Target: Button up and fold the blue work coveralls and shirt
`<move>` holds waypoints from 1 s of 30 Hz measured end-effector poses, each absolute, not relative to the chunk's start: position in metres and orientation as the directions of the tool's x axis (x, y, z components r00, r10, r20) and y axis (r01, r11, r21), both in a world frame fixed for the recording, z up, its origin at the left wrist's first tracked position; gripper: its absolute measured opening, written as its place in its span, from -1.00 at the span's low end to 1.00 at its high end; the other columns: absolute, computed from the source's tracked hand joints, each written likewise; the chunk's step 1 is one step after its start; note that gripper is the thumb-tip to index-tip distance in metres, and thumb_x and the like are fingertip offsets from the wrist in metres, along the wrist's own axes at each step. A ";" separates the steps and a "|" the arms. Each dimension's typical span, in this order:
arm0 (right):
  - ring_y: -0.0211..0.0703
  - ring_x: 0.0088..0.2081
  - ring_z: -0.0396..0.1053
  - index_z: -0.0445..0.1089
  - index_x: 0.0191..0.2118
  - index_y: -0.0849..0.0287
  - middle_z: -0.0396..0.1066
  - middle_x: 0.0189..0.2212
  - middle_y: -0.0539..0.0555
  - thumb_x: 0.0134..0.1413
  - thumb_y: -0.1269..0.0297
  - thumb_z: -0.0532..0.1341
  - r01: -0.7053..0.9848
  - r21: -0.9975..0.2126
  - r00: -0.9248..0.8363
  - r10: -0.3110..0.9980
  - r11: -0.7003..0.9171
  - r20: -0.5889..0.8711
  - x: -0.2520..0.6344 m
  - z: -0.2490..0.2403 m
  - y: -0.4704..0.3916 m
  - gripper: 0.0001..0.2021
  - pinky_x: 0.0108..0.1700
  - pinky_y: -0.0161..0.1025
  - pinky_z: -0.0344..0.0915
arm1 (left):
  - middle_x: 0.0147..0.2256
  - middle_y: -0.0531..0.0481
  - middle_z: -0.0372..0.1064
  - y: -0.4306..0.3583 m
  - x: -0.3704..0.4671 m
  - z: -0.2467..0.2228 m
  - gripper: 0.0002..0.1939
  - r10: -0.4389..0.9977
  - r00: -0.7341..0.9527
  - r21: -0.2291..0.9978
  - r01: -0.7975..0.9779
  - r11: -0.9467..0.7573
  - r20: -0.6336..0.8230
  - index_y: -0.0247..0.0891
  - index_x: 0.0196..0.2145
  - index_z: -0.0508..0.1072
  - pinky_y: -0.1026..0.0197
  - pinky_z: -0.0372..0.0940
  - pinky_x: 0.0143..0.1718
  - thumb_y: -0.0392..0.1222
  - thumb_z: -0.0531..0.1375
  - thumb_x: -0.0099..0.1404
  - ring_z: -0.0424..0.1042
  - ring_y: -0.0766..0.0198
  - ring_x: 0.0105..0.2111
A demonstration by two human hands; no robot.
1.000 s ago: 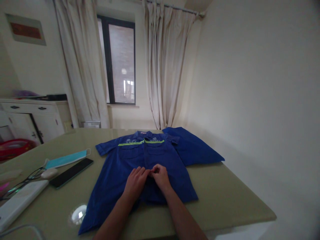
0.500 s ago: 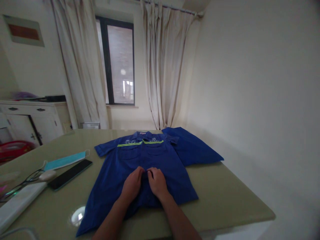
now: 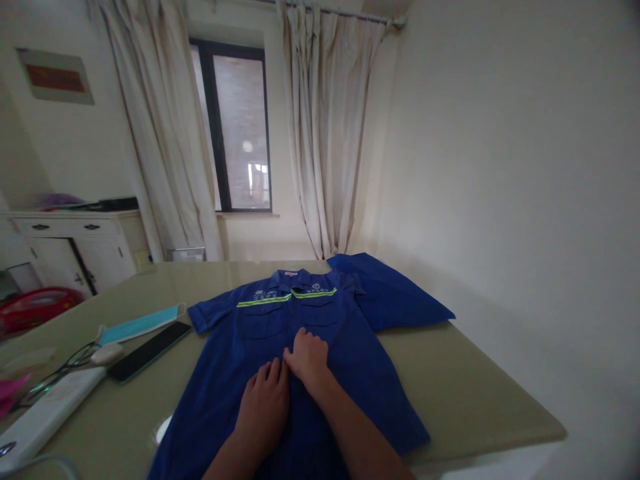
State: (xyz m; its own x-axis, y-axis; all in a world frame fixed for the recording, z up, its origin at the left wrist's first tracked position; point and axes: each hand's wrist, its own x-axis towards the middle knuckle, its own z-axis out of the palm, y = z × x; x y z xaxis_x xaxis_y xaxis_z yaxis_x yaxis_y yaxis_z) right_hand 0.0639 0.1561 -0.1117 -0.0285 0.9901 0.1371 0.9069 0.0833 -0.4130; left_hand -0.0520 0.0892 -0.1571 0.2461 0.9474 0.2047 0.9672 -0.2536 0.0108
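A dark blue short-sleeved shirt [image 3: 260, 323] lies front up on the table, its collar at the far end and a yellow-green stripe across the chest. My left hand [image 3: 263, 403] rests on the lower middle of the front, fingers bent against the cloth. Slightly farther up and to the right, my right hand [image 3: 307, 357] touches the front opening with curled fingers, its thumb near the placket. Whether either hand pinches the fabric is hidden beneath the fingers.
More blue cloth [image 3: 400, 297] lies at the back right of the table [image 3: 480, 387]. On the left are a light blue mask [image 3: 140, 325], a black phone [image 3: 149, 352], glasses and a white box-like object [image 3: 53, 417]. A wall stands at the right.
The shirt's lower part has come closer to me. My left hand has moved nearer and flattened somewhat, while my right hand has shifted slightly up the front.
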 end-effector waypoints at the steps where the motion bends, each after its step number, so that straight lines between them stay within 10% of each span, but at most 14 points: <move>1: 0.27 -0.09 0.53 0.44 -0.02 0.32 0.55 -0.17 0.43 0.13 0.23 0.24 0.915 -0.398 -0.011 0.990 0.065 0.138 0.063 -0.115 0.158 -0.66 -0.13 0.00 0.37 | 0.16 -0.31 0.38 0.091 -0.050 -0.148 -0.42 0.960 0.224 0.003 0.974 -0.227 0.167 -0.21 0.21 0.40 -0.10 0.36 -0.04 -0.44 -0.01 0.28 0.39 -0.11 0.07; 10: 0.12 -0.17 0.57 0.52 -0.19 0.12 0.60 -0.24 0.22 0.21 0.25 0.15 0.849 -0.527 0.149 0.977 -0.046 0.155 0.089 -0.136 0.164 -0.80 -0.21 -0.15 0.31 | -0.06 -0.21 0.42 0.146 -0.019 -0.128 -0.69 0.959 0.092 0.082 0.990 -0.117 0.266 -0.24 -0.05 0.46 -0.01 0.26 -0.10 -0.34 -0.03 0.42 0.38 -0.04 -0.02; 19: -0.03 -0.24 0.55 0.50 -0.31 0.08 0.60 -0.32 0.11 0.31 0.11 0.13 0.765 -0.643 0.131 0.972 0.028 0.197 0.095 -0.141 0.170 -0.73 -0.31 -0.26 0.19 | -0.13 -0.03 0.49 0.162 -0.043 -0.139 -0.84 0.982 0.130 0.468 0.865 -0.181 0.139 -0.16 -0.18 0.48 0.23 0.24 -0.12 -0.19 0.11 0.39 0.47 0.20 -0.10; 30: -0.18 -0.41 0.46 0.40 -0.16 0.01 0.47 -0.49 -0.11 0.14 0.17 0.31 0.685 -0.704 -0.001 0.967 0.188 0.257 0.095 -0.144 0.166 -0.83 -0.43 -0.33 0.01 | -0.15 -0.05 0.48 0.162 -0.033 -0.143 -0.84 0.990 0.001 0.411 0.910 -0.060 0.144 -0.16 -0.22 0.41 0.22 0.20 -0.28 -0.23 0.03 0.38 0.50 0.19 -0.20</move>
